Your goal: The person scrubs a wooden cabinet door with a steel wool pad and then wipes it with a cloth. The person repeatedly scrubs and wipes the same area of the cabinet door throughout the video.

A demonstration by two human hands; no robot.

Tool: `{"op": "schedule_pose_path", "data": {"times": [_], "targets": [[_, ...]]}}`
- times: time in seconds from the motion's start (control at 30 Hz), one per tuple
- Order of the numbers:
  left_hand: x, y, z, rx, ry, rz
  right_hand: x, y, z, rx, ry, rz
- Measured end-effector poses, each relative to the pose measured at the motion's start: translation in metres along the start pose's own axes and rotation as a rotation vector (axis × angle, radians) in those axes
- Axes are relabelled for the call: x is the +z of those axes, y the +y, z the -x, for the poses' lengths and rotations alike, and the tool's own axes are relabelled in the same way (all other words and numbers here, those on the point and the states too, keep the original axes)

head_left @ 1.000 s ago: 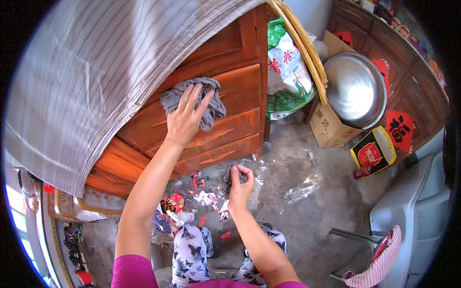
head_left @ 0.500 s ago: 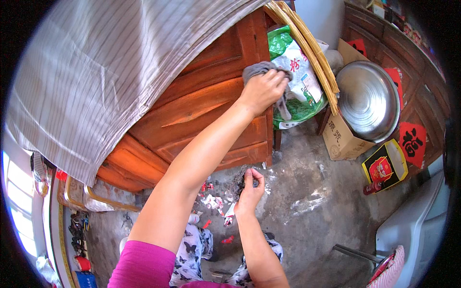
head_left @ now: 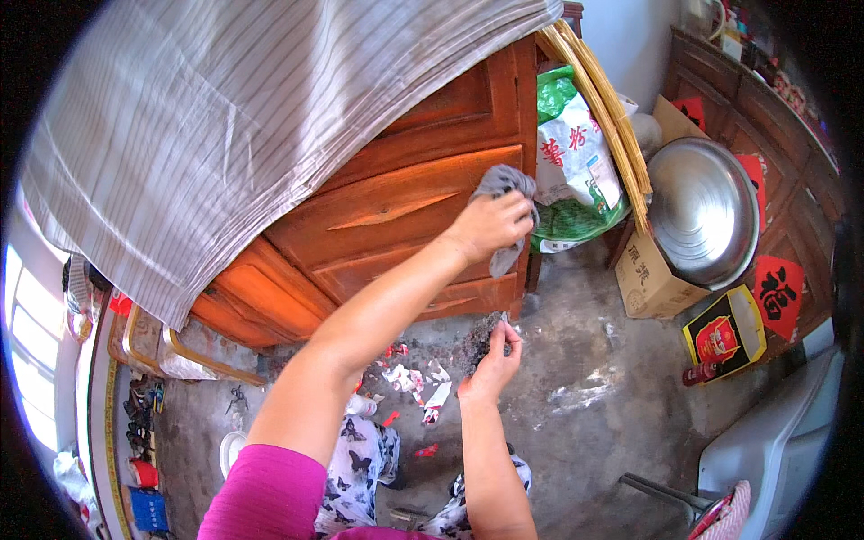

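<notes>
My left hand [head_left: 493,221] is closed around a crumpled grey cloth [head_left: 500,184], against the right edge of the orange-brown wooden cabinet [head_left: 387,216]. One end of the cloth hangs below the fingers. Lower down, my right hand [head_left: 493,367] is held over the floor near the cabinet's foot, with thumb and fingers pinched together. A dark, fuzzy clump [head_left: 477,342] shows right beside its thumb; whether the fingers hold part of it, I cannot tell. Torn white and red scraps [head_left: 407,382] lie on the floor to the left of that hand.
A striped cloth [head_left: 225,135] drapes over the cabinet. To its right stand a green and white bag [head_left: 571,157], a bundle of yellow stalks [head_left: 605,94], and a metal basin [head_left: 702,211] on a cardboard box [head_left: 655,279]. A grey plastic chair [head_left: 765,441] is at the lower right.
My left hand has come down with the grey cloth, off the front of the green and white bag and onto the cabinet's edge. My right hand keeps its pinch. The whole view has shifted slightly.
</notes>
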State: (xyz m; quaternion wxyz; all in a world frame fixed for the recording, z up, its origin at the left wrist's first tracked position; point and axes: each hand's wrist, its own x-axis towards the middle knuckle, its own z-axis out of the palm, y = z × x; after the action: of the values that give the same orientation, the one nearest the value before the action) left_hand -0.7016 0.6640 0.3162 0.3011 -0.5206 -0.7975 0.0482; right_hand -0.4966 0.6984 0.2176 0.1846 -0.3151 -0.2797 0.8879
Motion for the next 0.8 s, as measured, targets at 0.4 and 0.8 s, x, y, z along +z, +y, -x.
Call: {"op": "schedule_pose_path", "data": {"times": [0.4, 0.8], "targets": [[-0.114, -0.061, -0.005, -0.203, 0.257, -0.516, -0.008, 0.017, 0.002, 0.046, -0.055, 0.003], [-0.126, -0.069, 0.046, -0.471, 0.182, -0.412, -0.013, -0.007, 0.005, 0.068, -0.052, 0.022]]}}
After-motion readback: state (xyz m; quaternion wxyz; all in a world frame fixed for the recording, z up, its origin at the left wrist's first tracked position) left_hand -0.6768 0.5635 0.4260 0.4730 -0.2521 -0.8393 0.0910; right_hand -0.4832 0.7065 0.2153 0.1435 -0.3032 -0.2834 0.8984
